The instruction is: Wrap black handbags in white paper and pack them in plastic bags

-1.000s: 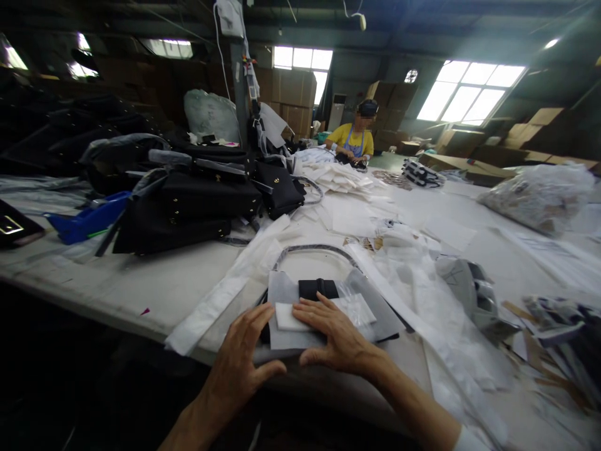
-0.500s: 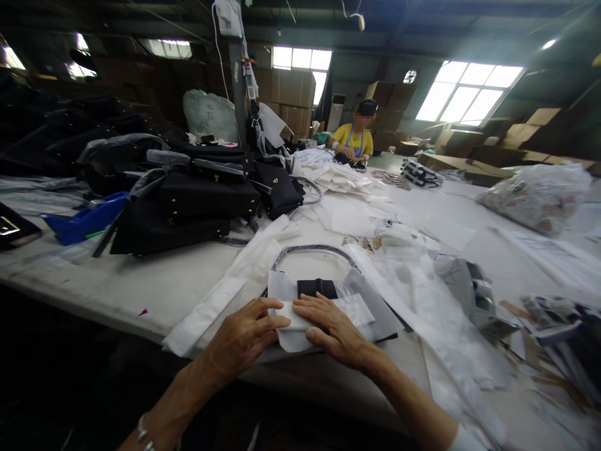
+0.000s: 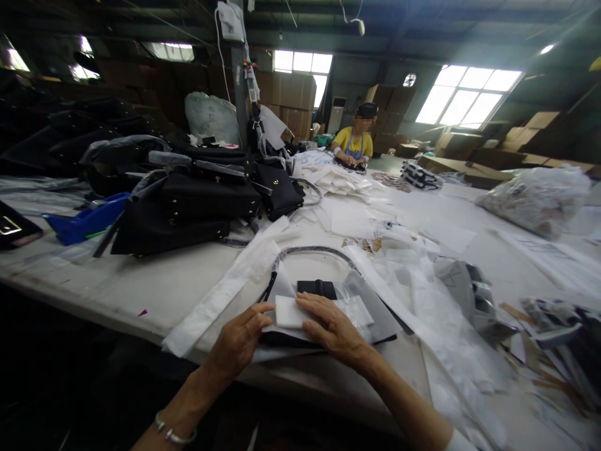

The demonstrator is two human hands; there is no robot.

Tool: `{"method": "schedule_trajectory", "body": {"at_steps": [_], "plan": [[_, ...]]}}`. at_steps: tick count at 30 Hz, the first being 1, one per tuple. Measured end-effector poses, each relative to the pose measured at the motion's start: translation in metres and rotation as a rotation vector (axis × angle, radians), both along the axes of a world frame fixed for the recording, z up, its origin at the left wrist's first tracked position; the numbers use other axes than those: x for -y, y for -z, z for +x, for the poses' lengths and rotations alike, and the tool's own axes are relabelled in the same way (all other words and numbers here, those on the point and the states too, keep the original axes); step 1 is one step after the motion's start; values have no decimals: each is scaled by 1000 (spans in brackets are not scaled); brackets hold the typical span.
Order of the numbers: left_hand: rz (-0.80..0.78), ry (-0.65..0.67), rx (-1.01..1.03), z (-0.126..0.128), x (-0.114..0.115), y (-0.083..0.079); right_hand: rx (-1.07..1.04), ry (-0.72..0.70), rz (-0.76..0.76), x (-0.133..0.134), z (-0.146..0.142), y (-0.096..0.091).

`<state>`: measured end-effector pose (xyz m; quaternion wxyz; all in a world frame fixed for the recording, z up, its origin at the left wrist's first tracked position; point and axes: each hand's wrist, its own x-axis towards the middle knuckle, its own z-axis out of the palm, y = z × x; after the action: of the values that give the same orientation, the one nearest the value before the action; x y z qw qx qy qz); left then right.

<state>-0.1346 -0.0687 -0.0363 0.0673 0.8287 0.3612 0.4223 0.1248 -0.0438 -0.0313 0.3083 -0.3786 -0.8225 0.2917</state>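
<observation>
Resting right hand (image 3: 334,330) on white pad (image 3: 287,313) atop bag (image 3: 284,339) near table (image 3: 197,275) edge, with extended fingers. Touching paper (image 3: 387,322) at its left side with narrowed left hand (image 3: 236,340); can't tell if pinching.

Handle (image 3: 310,249) is wrapped in glossy plastic film. Grey sheet (image 3: 384,316) read as matt, translucent, paper-like; white pad (image 3: 286,311) as smooth, matt. Black flap (image 3: 307,289) faced in smooth, leather-like material; black bags (image 3: 209,199) faced likewise, dull, fitted with shiny gold-toned metal studs (image 3: 176,213). Blue piece (image 3: 89,219) seen as smooth plastic, table (image 3: 206,269) as matt, bracelet (image 3: 174,436) as polished metal.
</observation>
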Motion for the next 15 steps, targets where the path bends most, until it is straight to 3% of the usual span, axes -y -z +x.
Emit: {"method": "schedule_trajectory", "body": {"at_steps": [5,12,15], "plan": [[59,-86,-120,-2,11,8,188,-86,139,8,-5,-7],[154,-117,-317,0,32,-23,392,-99,312,18,-14,-3],[229,-71,-348,10,36,-24,416,-79,334,18,-15,-7]]}}
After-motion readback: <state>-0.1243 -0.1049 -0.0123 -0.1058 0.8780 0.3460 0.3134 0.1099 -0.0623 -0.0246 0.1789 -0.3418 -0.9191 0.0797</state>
